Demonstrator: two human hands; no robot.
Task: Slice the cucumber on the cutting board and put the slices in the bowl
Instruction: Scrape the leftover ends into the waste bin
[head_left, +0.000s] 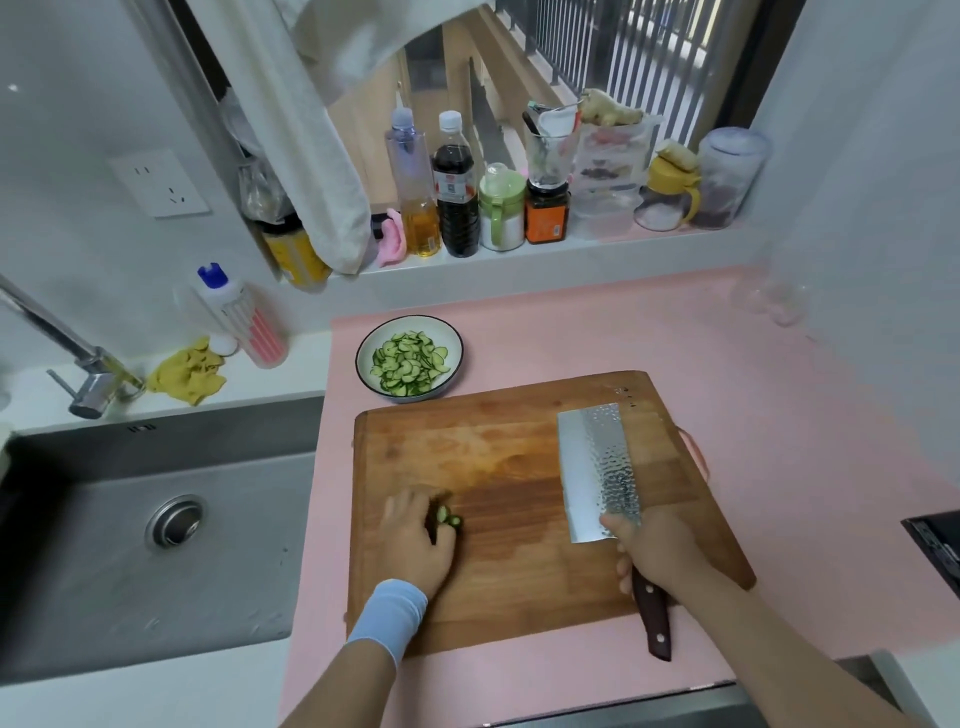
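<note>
A wooden cutting board (519, 467) lies on the pink counter. At its left part, my left hand (415, 540) is curled around a few green cucumber pieces (448, 518), which mostly hide under the fingers. My right hand (660, 556) grips the dark handle of a wide steel cleaver (597, 467), whose blade lies flat above the board's right half, away from the cucumber. Behind the board's left corner stands a white bowl (452, 340) with a dark rim, filled with several thin cucumber slices (408, 364).
A steel sink (156, 519) with a faucet (78, 364) lies to the left of the board. Bottles and jars (457, 192) line the window ledge behind. A yellow cloth (189, 370) and a dish-soap bottle (244, 317) sit by the sink. A black stove edge (935, 540) shows far right.
</note>
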